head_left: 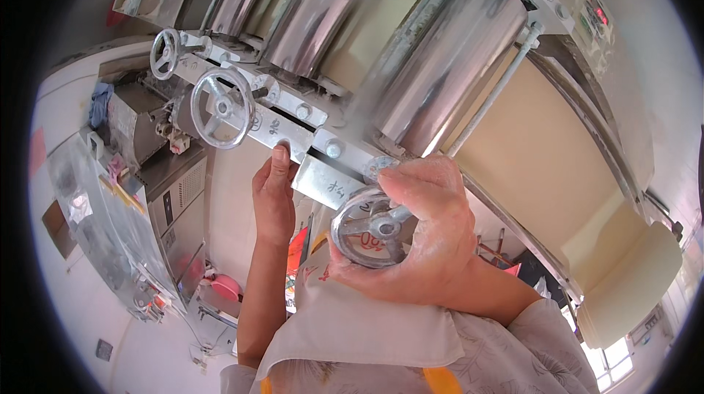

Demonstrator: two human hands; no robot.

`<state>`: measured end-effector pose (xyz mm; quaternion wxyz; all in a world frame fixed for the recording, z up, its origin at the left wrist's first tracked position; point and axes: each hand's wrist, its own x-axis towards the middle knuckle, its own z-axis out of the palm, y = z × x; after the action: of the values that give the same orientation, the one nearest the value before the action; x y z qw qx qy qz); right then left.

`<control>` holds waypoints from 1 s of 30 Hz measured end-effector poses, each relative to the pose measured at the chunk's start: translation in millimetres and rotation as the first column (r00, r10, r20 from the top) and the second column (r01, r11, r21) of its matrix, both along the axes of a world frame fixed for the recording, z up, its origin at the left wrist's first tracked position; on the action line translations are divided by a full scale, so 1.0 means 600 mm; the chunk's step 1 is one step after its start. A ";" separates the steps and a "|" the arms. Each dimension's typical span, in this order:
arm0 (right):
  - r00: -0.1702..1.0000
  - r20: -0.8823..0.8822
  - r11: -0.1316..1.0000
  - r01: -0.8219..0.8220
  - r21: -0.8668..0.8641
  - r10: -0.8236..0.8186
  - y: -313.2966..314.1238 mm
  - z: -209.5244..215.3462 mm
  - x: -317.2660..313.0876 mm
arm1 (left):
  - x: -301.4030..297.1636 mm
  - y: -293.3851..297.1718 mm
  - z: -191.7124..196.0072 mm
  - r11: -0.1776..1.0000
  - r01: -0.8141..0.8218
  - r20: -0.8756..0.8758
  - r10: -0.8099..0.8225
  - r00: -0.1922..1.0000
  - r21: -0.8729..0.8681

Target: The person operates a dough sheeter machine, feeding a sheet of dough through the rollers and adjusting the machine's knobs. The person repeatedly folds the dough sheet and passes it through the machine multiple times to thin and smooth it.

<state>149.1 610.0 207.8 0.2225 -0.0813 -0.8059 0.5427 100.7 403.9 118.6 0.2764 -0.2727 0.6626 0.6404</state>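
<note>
My right hand (433,236) is wrapped round a shiny metal handwheel (386,228) with spokes, its thumb and fingers on opposite sides of the rim. The wheel sits at the near end of the side frame (323,180) of a roller machine. My left hand (276,196) grips the lower edge of that frame, thumb laid on its face and the other fingers mostly hidden. Just beyond my right hand stands a large polished roller (455,56). A wide sheet of pale dough (543,159) runs beside it.
Two more handwheels (222,108) (166,53) stick out along the frame at left. Further polished rollers (323,12) lie at the back. Dough hangs in a thick fold (634,276) at right. A metal machine (136,122) stands at far left.
</note>
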 end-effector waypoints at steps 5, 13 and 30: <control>0.999 0.021 1.000 -0.025 0.003 0.025 -0.002 0.007 0.002 | 0.001 -0.004 0.001 0.999 0.044 -0.033 -0.045 0.998 -0.028; 0.993 0.076 0.988 -0.094 0.121 0.085 0.033 0.031 0.006 | -0.012 -0.013 0.002 0.984 0.172 -0.045 -0.174 0.984 -0.046; 0.753 0.112 0.675 0.500 0.542 -0.648 0.555 -0.141 -0.057 | 0.034 -0.252 -0.094 0.924 0.317 -0.040 -0.333 0.942 -0.212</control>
<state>114.7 943.0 123.2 0.2733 -0.3556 -0.8693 0.2076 121.3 252.8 62.2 0.3243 -0.1614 0.7703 0.5248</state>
